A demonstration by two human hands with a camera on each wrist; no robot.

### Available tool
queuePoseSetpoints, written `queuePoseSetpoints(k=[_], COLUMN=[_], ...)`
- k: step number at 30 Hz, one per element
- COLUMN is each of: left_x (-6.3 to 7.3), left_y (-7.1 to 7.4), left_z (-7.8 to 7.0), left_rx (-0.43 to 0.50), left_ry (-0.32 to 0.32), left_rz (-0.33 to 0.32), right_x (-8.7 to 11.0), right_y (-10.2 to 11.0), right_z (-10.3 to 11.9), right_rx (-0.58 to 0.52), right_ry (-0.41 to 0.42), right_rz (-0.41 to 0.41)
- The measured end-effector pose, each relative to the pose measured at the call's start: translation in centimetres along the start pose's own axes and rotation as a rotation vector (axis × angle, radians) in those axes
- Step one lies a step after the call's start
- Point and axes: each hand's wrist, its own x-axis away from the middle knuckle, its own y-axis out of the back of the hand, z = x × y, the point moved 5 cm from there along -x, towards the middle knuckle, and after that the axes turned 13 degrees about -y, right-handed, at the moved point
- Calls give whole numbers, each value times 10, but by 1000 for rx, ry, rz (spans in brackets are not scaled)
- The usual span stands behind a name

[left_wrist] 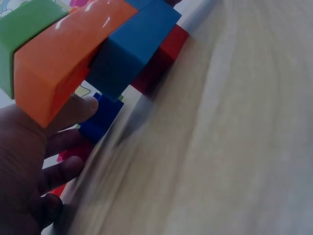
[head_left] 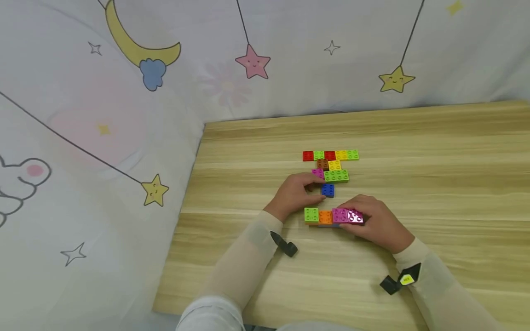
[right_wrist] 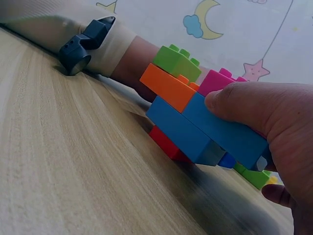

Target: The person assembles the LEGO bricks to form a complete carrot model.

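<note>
My left hand (head_left: 295, 195) pinches a small dark-blue brick (head_left: 328, 191) at its left end, thumb on the near side and index finger on the far side. In the left wrist view the thumb tip lies against this blue brick (left_wrist: 102, 117). My right hand (head_left: 377, 220) grips the right end of a stepped stack of toy bricks (head_left: 325, 217). Its top shows green, orange and pink bricks. Seen from the right wrist, the thumb presses a long blue brick (right_wrist: 220, 125) under the pink one; another blue brick and a red brick (right_wrist: 166, 145) are lower down.
Beyond the left hand lie a pink brick (head_left: 317, 173), a long green brick (head_left: 336, 176), a brown brick (head_left: 322, 164) and a yellow brick (head_left: 334, 165). Farther back is a row of red, green and yellow bricks (head_left: 330, 155). A printed curtain (head_left: 290, 92) borders the wooden table (head_left: 248, 161).
</note>
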Motion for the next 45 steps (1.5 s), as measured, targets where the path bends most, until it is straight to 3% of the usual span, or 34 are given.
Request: queuePoseSetpoints(k=[7,11,19,24,27,34,39,45], left_x=[-4,-6,1,13,20,43,57,61], left_y=[-2,-3,1,14,21,23,19,16], left_z=[-2,-2,-3,-15,-25,-51,-60,-65], left_rx=[-114,-131,21,128,169,174,146,70], left_ry=[20,7,-24,-50,-76,-220,-239,-289], left_rz=[67,70,-51,-164,-198,-207,-212,-212], right_x=[0,0,1,1,1,-1,-1,0], right_y=[0,1,0,0,0,-1,0,0], right_z=[2,2,0,0,0,0,1,0], right_rx=[4,10,7,12,11,1,-5,-9], right_ry=[13,2,-6,-9,-6,-11,-12,-16], right_rz=[5,3,9,5,4,24,26,18])
